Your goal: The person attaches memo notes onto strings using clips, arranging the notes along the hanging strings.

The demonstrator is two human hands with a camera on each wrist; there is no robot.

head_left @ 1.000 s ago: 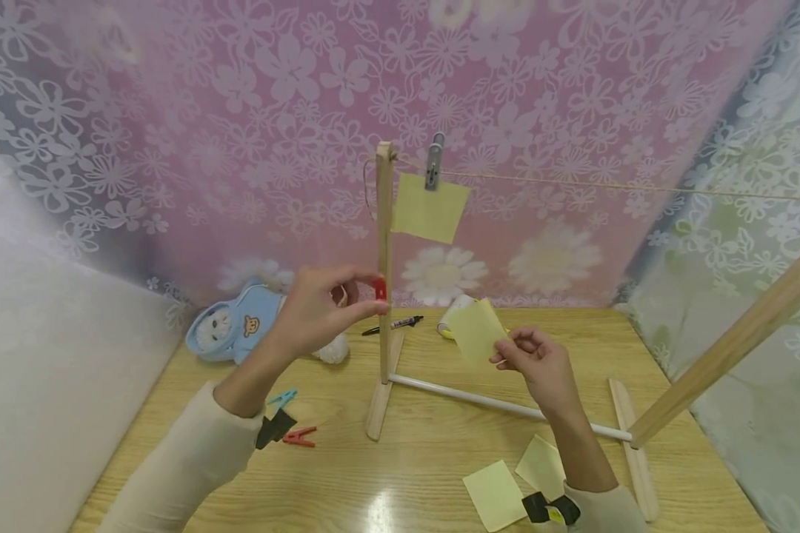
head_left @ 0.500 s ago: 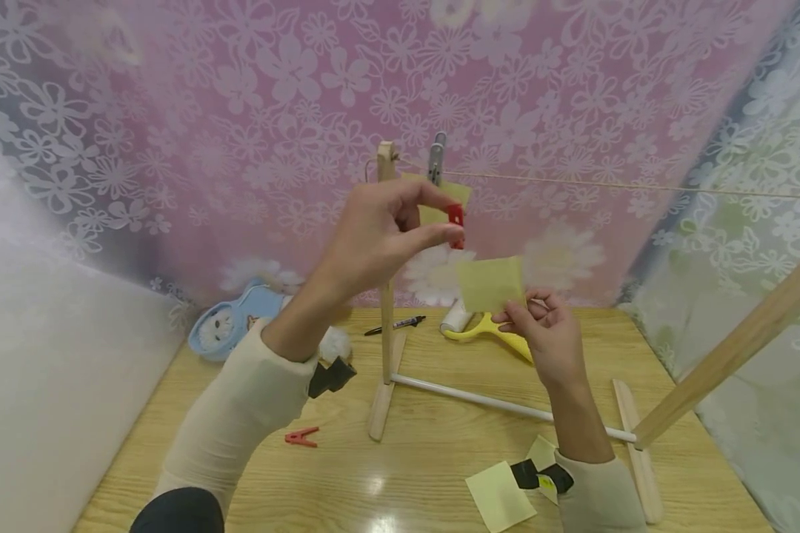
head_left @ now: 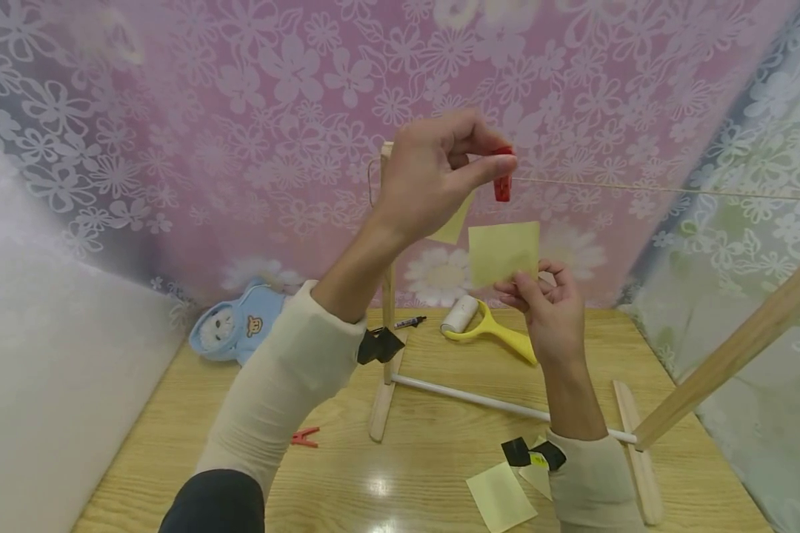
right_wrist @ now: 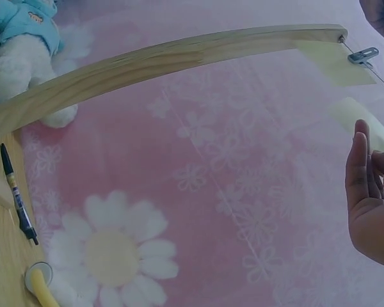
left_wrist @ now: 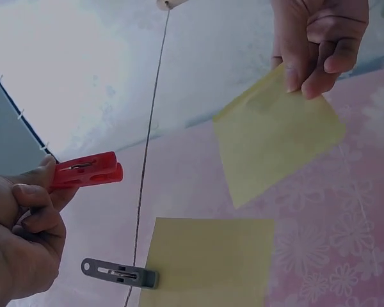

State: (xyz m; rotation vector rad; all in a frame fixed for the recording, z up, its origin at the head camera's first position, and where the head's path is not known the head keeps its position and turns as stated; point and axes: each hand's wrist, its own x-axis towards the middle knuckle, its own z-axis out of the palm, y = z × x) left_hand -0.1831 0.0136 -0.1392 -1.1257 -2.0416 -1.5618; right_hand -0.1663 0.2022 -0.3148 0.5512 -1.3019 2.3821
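Observation:
My left hand (head_left: pixel 433 174) pinches a red clothespin (head_left: pixel 503 181) between thumb and index finger, close to the string (head_left: pixel 600 183). In the left wrist view the red clothespin (left_wrist: pixel 86 171) is apart from the string, off to one side. My right hand (head_left: pixel 552 314) holds a yellow sticky note (head_left: pixel 504 252) by its lower edge, under the string and below the clothespin. Another yellow note (left_wrist: pixel 208 259) hangs from the string by a grey clothespin (left_wrist: pixel 120 274); in the head view my left hand covers that clothespin and part of the note.
A wooden post (head_left: pixel 388 296) and a slanting one (head_left: pixel 740 340) carry the string, joined by a white bar (head_left: pixel 470 396). On the table lie loose notes (head_left: pixel 501 496), a red clothespin (head_left: pixel 305 437), a yellow-handled lint roller (head_left: pixel 500 329), a pen (head_left: pixel 410 323) and a plush toy (head_left: pixel 240 323).
My left hand has moved up and right with the red clothespin, from beside the post to the string. The right hand has raised its note and turned it more level.

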